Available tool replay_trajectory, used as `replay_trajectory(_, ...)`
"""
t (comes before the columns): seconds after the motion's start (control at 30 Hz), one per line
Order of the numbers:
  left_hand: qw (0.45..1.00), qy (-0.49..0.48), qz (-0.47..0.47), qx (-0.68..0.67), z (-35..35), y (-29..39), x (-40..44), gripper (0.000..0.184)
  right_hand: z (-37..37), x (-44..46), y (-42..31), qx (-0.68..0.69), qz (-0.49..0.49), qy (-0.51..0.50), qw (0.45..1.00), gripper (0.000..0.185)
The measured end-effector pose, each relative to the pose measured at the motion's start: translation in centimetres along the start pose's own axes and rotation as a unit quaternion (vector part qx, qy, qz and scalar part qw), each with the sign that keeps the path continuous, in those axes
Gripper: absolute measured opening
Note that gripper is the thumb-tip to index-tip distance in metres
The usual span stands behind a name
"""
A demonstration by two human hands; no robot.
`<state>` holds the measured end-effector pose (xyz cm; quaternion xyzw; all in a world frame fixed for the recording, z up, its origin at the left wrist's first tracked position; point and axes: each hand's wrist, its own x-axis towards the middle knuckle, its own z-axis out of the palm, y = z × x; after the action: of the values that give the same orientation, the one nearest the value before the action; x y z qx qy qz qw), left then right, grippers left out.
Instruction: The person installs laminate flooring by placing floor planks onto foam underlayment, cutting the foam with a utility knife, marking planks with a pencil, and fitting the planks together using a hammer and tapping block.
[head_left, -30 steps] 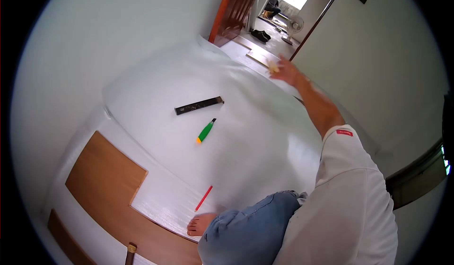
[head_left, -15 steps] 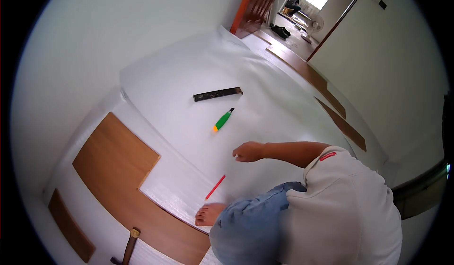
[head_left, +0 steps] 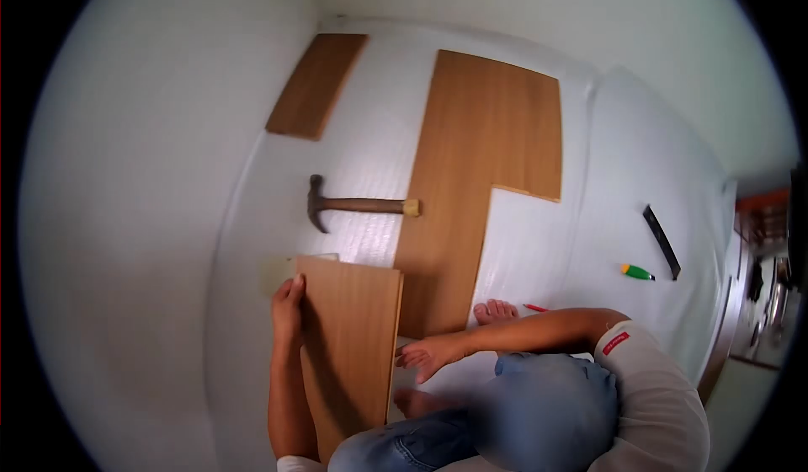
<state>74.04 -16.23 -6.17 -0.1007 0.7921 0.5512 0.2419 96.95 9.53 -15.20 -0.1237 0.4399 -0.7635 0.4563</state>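
My left hand (head_left: 288, 304) is closed on the left edge of a wood-look floor plank (head_left: 349, 329), its thumb lying on the face. The plank is raised in front of my legs, and its lower end is hidden by my knee. My right hand (head_left: 427, 356) is at the plank's right edge, fingers stretched and apart; whether the fingertips touch it I cannot tell. Beyond the plank, a claw hammer (head_left: 362, 206) with a wooden handle lies with its handle end on the laid planks (head_left: 454, 152).
A short plank piece (head_left: 320, 85) lies near the wall on white foam underlay (head_left: 379, 135). To the right are a green utility knife (head_left: 638, 272), a black metal pull bar (head_left: 662, 243) and a red pencil (head_left: 535, 308) beside my foot (head_left: 497, 310).
My view has swung left, away from the doorway. My left hand has come into view with a plank in it. My right hand is now beside that plank rather than over bare underlay.
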Motion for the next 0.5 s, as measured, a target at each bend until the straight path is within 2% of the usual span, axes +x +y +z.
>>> replay_trajectory(0.03,1.000,0.007,0.000,-0.026,2.1,2.4,0.1,0.035,0.9,0.8,-0.4,0.007,-0.004,-0.025,1.000,0.076)
replay_trajectory(0.07,1.000,-0.006,-0.005,0.009,3.1,4.2,0.7,0.033,1.7,1.6,-0.9,0.014,-0.008,-0.050,0.999,0.073)
replay_trajectory(0.13,0.999,-0.022,-0.011,0.034,4.0,4.1,0.6,0.033,3.8,1.1,-6.1,0.146,0.067,0.140,0.977,0.055)
replay_trajectory(0.17,0.987,0.031,0.105,0.114,4.3,2.8,0.6,0.036,3.2,1.2,-6.3,0.140,0.077,0.136,0.978,0.055)
replay_trajectory(0.2,0.953,0.085,0.214,0.196,4.3,1.9,-0.1,0.044,2.7,1.4,-6.1,0.157,0.061,0.171,0.971,0.047)
replay_trajectory(0.23,0.955,0.094,0.203,0.193,3.2,0.7,-1.6,0.044,2.4,1.6,-5.9,0.174,0.045,0.204,0.962,0.039)
replay_trajectory(0.3,0.922,0.142,0.209,0.295,-0.1,-2.3,-7.7,0.059,1.6,1.6,-6.3,0.165,0.034,0.219,0.961,0.036)
replay_trajectory(0.37,0.928,0.117,0.175,0.307,-2.4,-6.3,-15.5,0.056,1.0,1.5,-8.0,0.163,0.005,0.274,0.948,0.033)
replay_trajectory(0.43,0.929,0.036,0.211,0.301,-3.2,-8.0,-23.5,0.062,1.1,1.2,-11.6,0.144,0.001,0.346,0.927,0.032)
replay_trajectory(0.5,0.934,0.006,0.167,0.317,-1.9,-13.6,-30.2,0.064,0.0,1.4,-13.6,0.122,0.017,0.386,0.914,0.031)
